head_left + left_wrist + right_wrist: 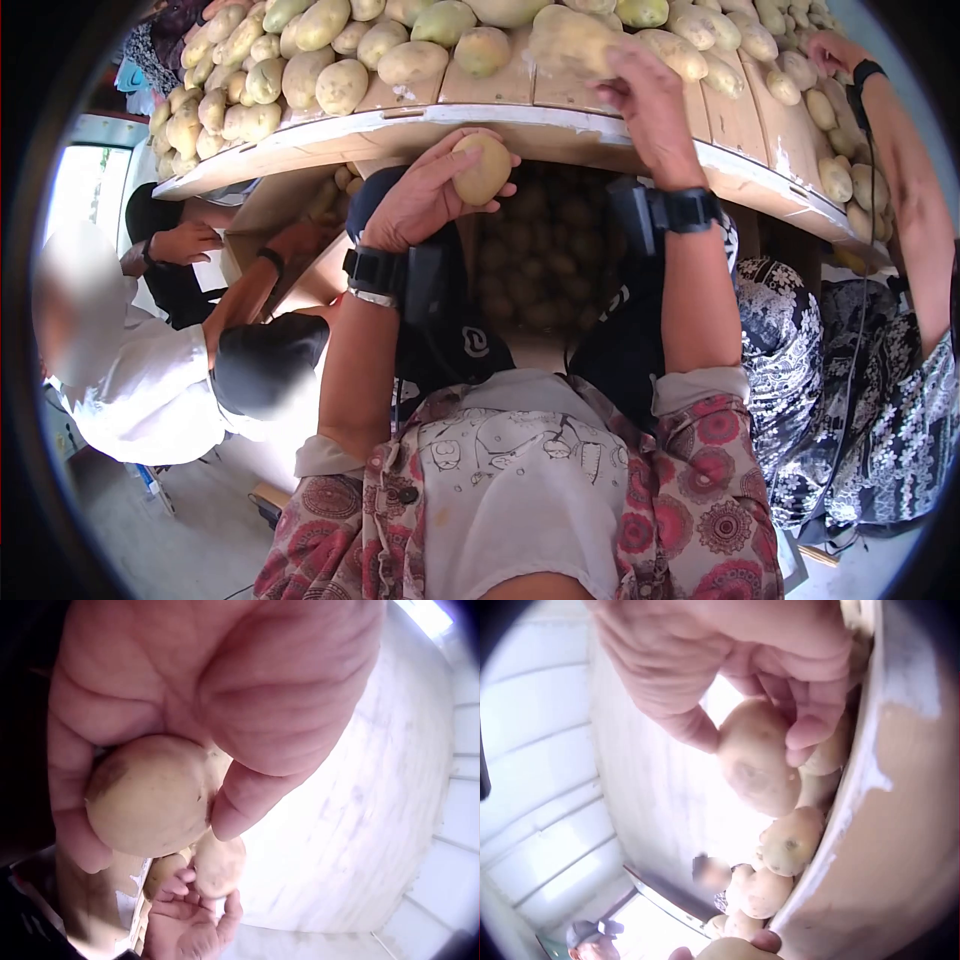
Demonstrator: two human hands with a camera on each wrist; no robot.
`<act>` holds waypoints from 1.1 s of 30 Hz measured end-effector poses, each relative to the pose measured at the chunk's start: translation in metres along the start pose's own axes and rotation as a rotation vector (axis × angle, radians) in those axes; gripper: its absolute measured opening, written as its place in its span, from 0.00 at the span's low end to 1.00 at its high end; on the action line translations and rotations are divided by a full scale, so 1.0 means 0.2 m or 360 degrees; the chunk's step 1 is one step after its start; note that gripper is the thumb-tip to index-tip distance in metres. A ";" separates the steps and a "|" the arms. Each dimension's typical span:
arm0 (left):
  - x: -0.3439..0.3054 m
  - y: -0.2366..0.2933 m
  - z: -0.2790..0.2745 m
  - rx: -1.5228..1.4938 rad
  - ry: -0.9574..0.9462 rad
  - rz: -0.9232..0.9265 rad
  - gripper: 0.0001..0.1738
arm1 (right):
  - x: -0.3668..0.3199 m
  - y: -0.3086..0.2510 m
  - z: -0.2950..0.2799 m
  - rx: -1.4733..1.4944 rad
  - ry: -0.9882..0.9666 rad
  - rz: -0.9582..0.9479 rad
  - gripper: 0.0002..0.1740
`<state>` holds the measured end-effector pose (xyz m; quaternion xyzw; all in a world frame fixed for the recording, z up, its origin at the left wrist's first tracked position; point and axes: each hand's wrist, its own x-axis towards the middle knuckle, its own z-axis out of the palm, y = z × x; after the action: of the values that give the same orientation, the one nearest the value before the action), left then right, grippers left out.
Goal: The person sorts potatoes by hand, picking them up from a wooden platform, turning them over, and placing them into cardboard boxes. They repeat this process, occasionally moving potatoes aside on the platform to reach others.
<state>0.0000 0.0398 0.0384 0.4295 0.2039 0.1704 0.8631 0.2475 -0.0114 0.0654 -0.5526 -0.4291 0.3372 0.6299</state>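
My left hand (415,200) grips a pale yellow potato (484,172) in front of the table's edge, thumb across its top. In the left wrist view, this potato shows a brownish patch on one end, with fingers and thumb on both sides. Farther forward, over the tabletop, my right hand (650,112) pinches a second, larger potato (570,42), blurred in the head view. The right wrist view has the same potato (757,761) between thumb and fingertips, beside other potatoes along the edge.
Many potatoes (410,62) lie heaped on the wooden table (480,92), which has a raised whitish rim (440,115). More potatoes (540,250) sit in shade below it. People sit on both sides; the right one's arm (900,170) reaches over the table.
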 end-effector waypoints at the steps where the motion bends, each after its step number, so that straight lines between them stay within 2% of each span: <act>1: 0.00 0.00 0.01 0.0046 0.0000 0.0005 0.22 | -0.01 -0.02 -0.04 0.0452 -0.0028 0.0039 0.23; 3: 0.00 0.01 0.01 0.0085 0.0002 0.0011 0.22 | -0.02 -0.01 -0.10 0.1202 -0.0032 0.0114 0.25; 4: 0.01 0.01 0.01 0.0059 0.0011 0.0002 0.22 | -0.03 -0.01 -0.10 0.1200 -0.0030 0.0120 0.25; 7: 0.00 0.00 0.01 0.0046 0.0019 -0.0021 0.22 | -0.03 -0.01 -0.12 0.2027 -0.0193 0.0155 0.31; 8: 0.00 0.00 0.01 0.0053 0.0024 -0.0015 0.23 | -0.02 -0.01 -0.11 0.2031 -0.0195 0.0146 0.31; 10: 0.00 0.00 0.01 0.0062 0.0025 -0.0014 0.23 | -0.03 -0.01 -0.09 0.1876 0.0243 0.0177 0.31; 11: 0.00 0.00 0.02 0.0066 0.0026 -0.0015 0.24 | -0.03 -0.01 -0.11 0.1874 0.0248 0.0174 0.31; 13: 0.01 0.00 0.02 0.0082 0.0012 -0.0013 0.24 | -0.03 -0.01 -0.16 0.2110 -0.0061 0.0119 0.28; 17: 0.00 0.00 0.02 0.0109 0.0016 -0.0015 0.22 | -0.03 -0.02 -0.19 0.1878 0.0145 0.0302 0.22; 18: 0.00 -0.01 0.02 0.0099 0.0012 -0.0022 0.22 | -0.05 -0.02 -0.20 0.1871 0.0155 0.0308 0.22; 21: 0.02 0.01 0.01 0.0101 0.0050 -0.0033 0.22 | -0.04 0.00 -0.20 0.1460 -0.0050 0.0321 0.22; 22: 0.02 0.01 0.00 0.0093 0.0029 -0.0039 0.22 | -0.04 0.01 -0.20 0.1466 -0.0053 0.0323 0.22; 24: 0.01 0.00 0.00 0.0074 0.0017 -0.0045 0.22 | -0.05 0.03 -0.23 0.1622 -0.0400 0.0309 0.24; 27: 0.01 0.01 0.00 0.0133 0.0024 -0.0057 0.26 | -0.05 0.03 -0.25 0.1751 -0.0512 0.0290 0.26; 28: 0.01 0.01 0.00 0.0147 -0.0020 -0.0012 0.27 | -0.04 0.04 -0.25 0.1752 -0.0514 0.0285 0.26; 30: 0.00 0.01 -0.01 0.0161 -0.0061 0.0037 0.29 | -0.03 0.07 -0.26 0.1849 -0.0188 0.0372 0.27; 31: 0.00 0.01 -0.01 0.0123 -0.0042 0.0046 0.29 | -0.03 0.05 -0.24 0.1846 -0.0191 0.0372 0.27; 33: 0.00 0.01 -0.01 0.0087 -0.0031 0.0063 0.30 | -0.05 -0.05 -0.19 0.1765 -0.0167 0.0187 0.29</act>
<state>-0.0006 0.0420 0.0395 0.4586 0.1914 0.1777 0.8494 0.2770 -0.0379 0.0717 -0.1442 -0.1867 0.5741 0.7841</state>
